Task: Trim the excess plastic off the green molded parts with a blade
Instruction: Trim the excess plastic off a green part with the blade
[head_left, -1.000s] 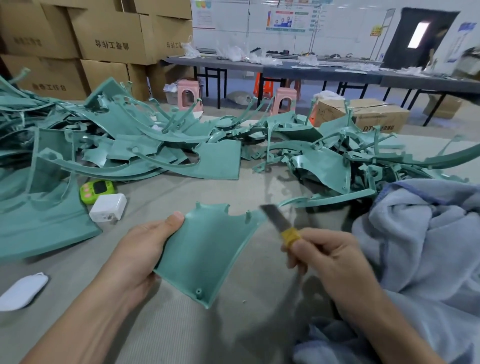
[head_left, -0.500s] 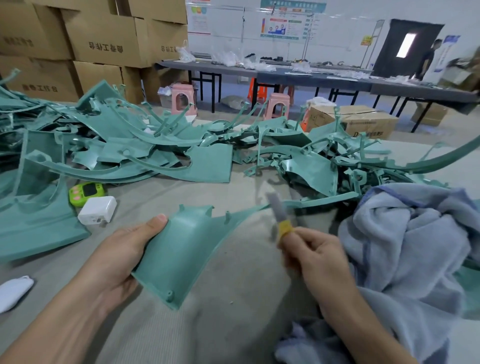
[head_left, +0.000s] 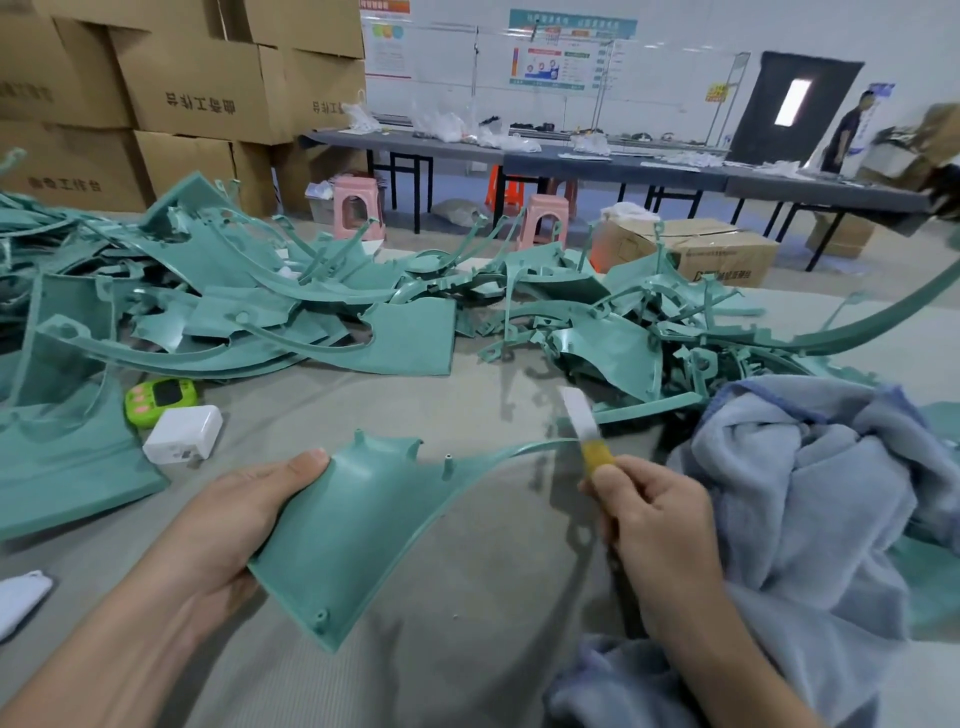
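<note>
My left hand grips the green part tilted up so my right hand, pinching the blade, reaches its thin tip edge.

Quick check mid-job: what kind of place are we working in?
Most likely a factory finishing workshop: a heap of green molded parts covers the work surface, stacked cardboard cartons stand at the back left, and long worktables with pink stools stand behind.
</note>
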